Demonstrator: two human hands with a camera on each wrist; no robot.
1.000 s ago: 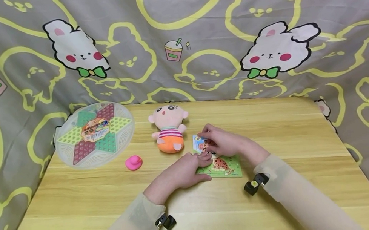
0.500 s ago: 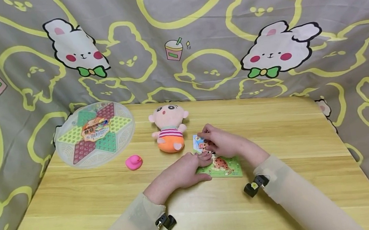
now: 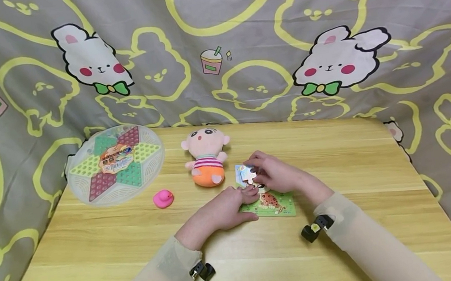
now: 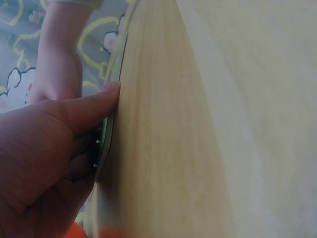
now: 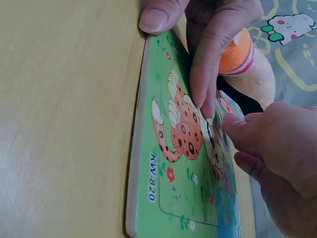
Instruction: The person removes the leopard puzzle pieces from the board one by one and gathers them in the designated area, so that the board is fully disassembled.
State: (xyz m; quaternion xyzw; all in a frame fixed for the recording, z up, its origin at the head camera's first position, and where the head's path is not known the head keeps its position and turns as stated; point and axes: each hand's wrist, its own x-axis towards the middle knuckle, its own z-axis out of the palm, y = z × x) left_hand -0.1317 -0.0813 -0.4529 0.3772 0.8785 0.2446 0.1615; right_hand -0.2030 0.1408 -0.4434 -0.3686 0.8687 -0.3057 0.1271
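**Left hand (image 3: 230, 208) on puzzle board (image 3: 286, 204), right hand (image 3: 276, 172) pinched puzzle piece (image 3: 248, 173)**

Nearest: beige sleeves (image 3: 157, 273), black wrist cameras (image 3: 202, 271) strapped on, above wood-grain bench (image 3: 256, 266). Left hand mostly extended, fingers flat across the board's face, thumb at its near edge; nothing gripped. Board lay flat on bench, just right of centre; spotted cat, "KW-820" on green. Right hand nearly closed, thumb and fingers on the piece at the board's far left corner; couldn't tell how far it was lifted. Pink duck (image 3: 163, 198) sat left of the board. Plush doll (image 3: 207, 161), striped top, orange bottoms, lay beyond left hand. Round star-pattern game board (image 3: 116, 164) at back left. Grey rabbit-print curtain (image 3: 247, 40) hung behind.
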